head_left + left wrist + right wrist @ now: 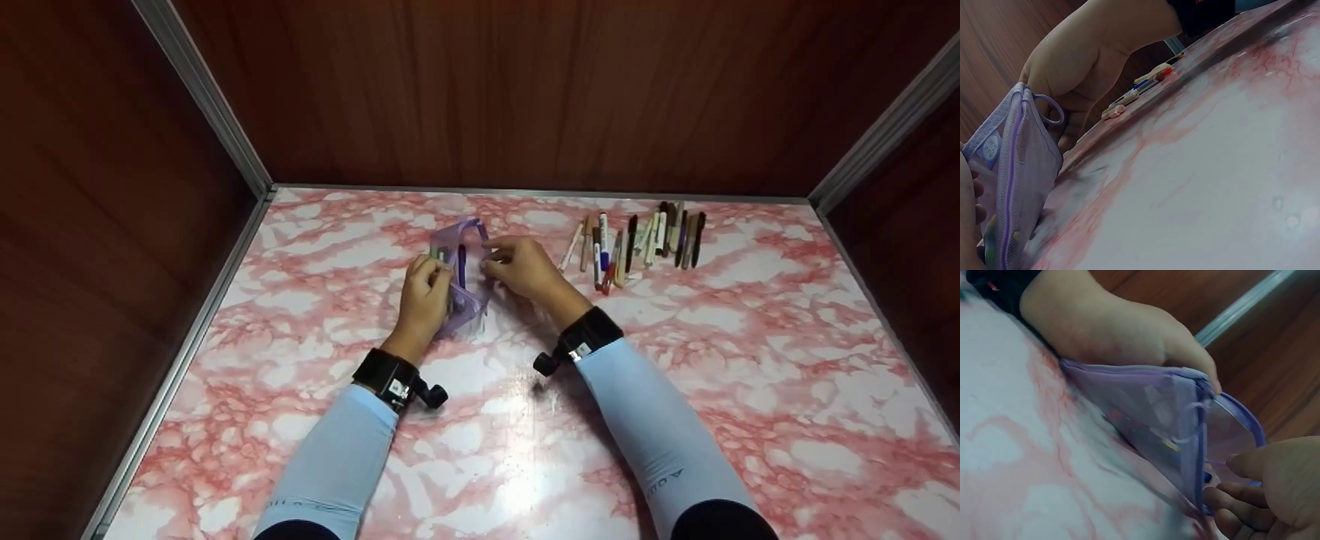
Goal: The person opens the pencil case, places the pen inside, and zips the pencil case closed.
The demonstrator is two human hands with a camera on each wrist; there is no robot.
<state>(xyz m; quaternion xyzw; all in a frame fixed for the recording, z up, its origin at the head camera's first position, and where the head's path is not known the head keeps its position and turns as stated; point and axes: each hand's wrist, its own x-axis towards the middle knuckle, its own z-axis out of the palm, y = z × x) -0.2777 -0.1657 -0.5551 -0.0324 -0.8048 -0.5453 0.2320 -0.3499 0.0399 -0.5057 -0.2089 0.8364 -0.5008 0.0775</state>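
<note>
A purple mesh zip pouch [472, 311] stands with its mouth spread on the table's left half. A dark blue pen [462, 266] and something green [441, 255] show inside it. My left hand [426, 296] grips the pouch's left side, thumb and fingers on its edge. At the mouth's right edge is my right hand [525, 266], its thumb and fingers parted. The right wrist view shows the thumb [1249, 461] overlapping the clear wall, with the fingers loosely bent below and no pen between them. A purple loop [1053, 107] hangs at one end.
Several pens and markers [604, 240] lie in a loose group right of my right hand, with more [679, 232] farther right. The table [360, 450] has a red and white marbled top. Brown wooden walls [525, 90] border it at the back and sides.
</note>
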